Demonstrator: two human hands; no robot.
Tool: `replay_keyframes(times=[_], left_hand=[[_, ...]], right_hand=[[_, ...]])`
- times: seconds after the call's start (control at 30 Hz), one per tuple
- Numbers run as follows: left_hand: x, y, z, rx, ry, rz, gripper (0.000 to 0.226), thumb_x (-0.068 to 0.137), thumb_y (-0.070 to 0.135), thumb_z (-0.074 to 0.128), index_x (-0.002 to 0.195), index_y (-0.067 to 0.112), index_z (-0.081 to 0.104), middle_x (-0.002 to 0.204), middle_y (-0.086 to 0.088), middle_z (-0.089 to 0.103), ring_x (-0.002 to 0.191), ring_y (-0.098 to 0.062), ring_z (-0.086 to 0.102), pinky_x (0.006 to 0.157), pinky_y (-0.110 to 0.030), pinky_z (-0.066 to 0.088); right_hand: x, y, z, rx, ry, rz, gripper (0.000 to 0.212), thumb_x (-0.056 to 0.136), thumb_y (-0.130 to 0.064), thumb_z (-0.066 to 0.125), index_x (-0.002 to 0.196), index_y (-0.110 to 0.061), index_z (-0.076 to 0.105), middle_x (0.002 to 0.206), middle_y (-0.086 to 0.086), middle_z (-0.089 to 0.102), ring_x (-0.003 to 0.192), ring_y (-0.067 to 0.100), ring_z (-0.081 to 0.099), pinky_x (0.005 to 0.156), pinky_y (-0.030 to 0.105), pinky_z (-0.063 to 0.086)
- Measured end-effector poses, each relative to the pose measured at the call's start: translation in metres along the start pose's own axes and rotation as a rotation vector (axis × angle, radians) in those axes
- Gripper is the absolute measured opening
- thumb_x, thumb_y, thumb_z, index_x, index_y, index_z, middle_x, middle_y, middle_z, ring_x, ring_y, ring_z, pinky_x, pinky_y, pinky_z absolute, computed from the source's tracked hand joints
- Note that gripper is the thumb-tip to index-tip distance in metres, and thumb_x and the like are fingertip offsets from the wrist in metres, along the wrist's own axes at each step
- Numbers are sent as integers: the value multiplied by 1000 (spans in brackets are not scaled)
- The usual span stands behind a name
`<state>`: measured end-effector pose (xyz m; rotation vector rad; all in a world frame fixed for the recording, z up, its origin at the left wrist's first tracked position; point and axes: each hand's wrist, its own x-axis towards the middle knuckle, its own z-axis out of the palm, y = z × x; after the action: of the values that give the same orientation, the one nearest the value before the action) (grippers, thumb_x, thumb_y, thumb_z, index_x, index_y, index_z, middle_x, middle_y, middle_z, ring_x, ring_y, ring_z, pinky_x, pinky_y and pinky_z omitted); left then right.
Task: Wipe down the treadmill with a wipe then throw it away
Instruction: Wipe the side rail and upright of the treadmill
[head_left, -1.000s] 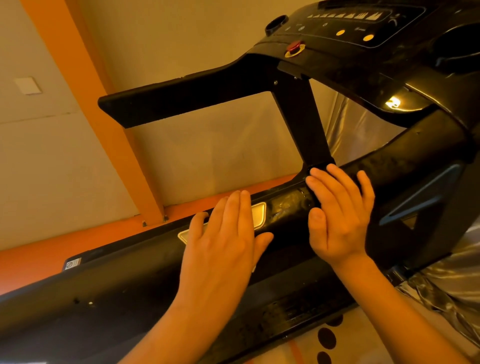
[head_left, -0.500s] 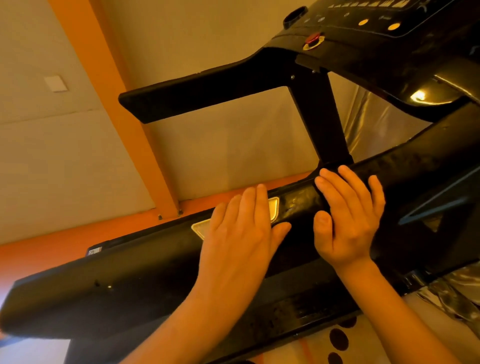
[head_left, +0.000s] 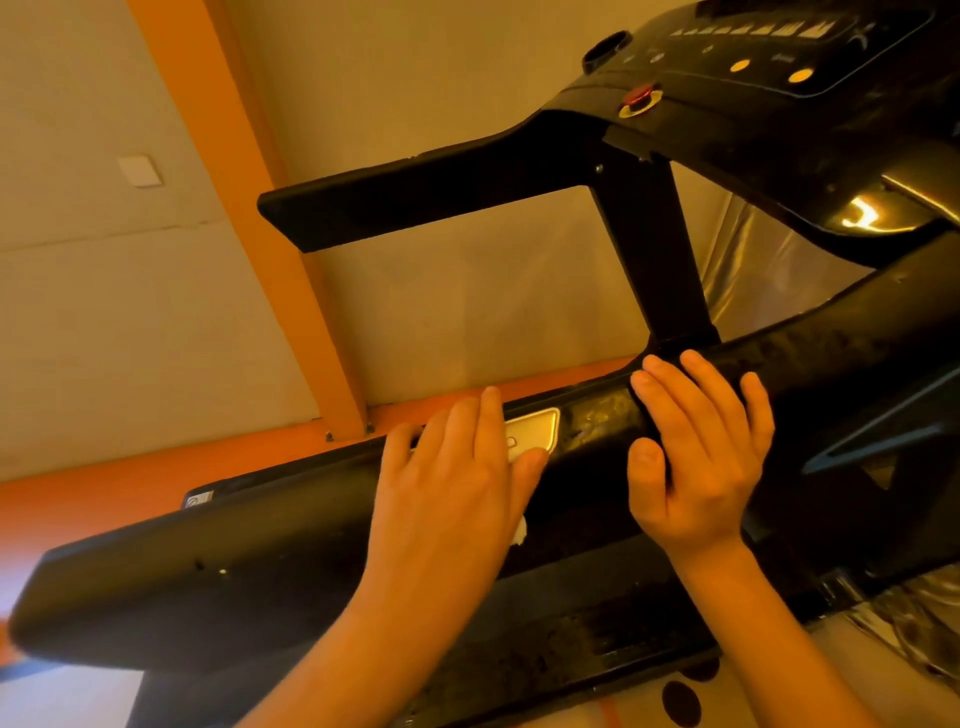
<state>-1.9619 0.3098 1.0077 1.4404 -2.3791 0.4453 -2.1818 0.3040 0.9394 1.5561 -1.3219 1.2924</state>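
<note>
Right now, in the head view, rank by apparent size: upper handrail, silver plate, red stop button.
1. upper handrail
2. Tie: silver plate, partly under the left hand, and red stop button look alike; button farther away.

The treadmill (head_left: 260, 571) is black all over, its side rail mottled with dull blotches. A pale gold badge (head_left: 535, 431) sits on that rail. On the far console, 2 amber buttons (head_left: 739, 66) flank the right of a red knob (head_left: 640, 98) ringed in yellow. The wipe (head_left: 519, 532) shows as a white scrap. The wall (head_left: 130, 338) is beige, crossed by an orange post (head_left: 249, 223) and an orange band (head_left: 104, 499). At near right, dark dots (head_left: 678, 701) pattern a pale floor.
</note>
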Motion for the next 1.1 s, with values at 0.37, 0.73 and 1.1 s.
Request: replay_keyframes(times=[0.37, 0.73, 1.1], left_hand=[[2, -1, -5, 23, -58, -10, 72, 103, 46, 4, 139, 12, 56, 119, -3, 65, 102, -21, 63, 85, -41, 42], [-30, -50, -5, -52, 44, -129, 61, 106, 47, 27, 134, 5, 61, 108, -10, 72, 95, -30, 70, 81, -42, 54], [-26, -41, 0, -106, 87, -47, 57, 108, 43, 28, 141, 6, 55, 117, -9, 70, 103, -28, 66, 88, -44, 50]], right_hand=[[2, -4, -1, -12, -9, 21, 49, 104, -32, 34, 120, -6, 73, 131, 9, 67, 130, 32, 59, 114, 60, 32], [2, -3, -2, -24, -40, 26, 48, 103, -31, 33, 124, -8, 70, 132, 9, 67, 134, 30, 55, 115, 59, 28], [2, -7, -4, -23, -110, 80, 47, 105, -36, 34, 129, -16, 68, 135, 6, 65, 138, 28, 49, 118, 59, 23]])
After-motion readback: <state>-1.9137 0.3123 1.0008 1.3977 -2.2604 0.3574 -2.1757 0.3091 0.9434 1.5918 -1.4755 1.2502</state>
